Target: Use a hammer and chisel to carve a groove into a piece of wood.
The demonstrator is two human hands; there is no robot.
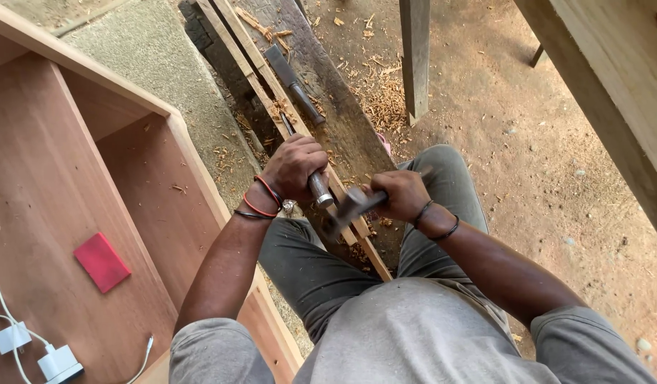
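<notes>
The chisel (pixel 315 179) stands almost upright on the narrow wooden strip (pixel 271 85), its metal-capped handle end poking out just below the left hand (pixel 294 167), which is wrapped tight around the handle. Just right of that capped end hangs the hammer (pixel 351 204) — its head blurred, close to the chisel but whether touching cannot be told — with the right hand (pixel 399 193) clenched around its handle. The strip lies on a dark plank (pixel 335 92), between the person's knees. Farther up the plank from the chisel rests a second chisel (pixel 293 84), with wood shavings (pixel 385 99) beside it. Left of the chisel — an open wooden cabinet (pixel 79 206) holding a red pad (pixel 101 262).
</notes>
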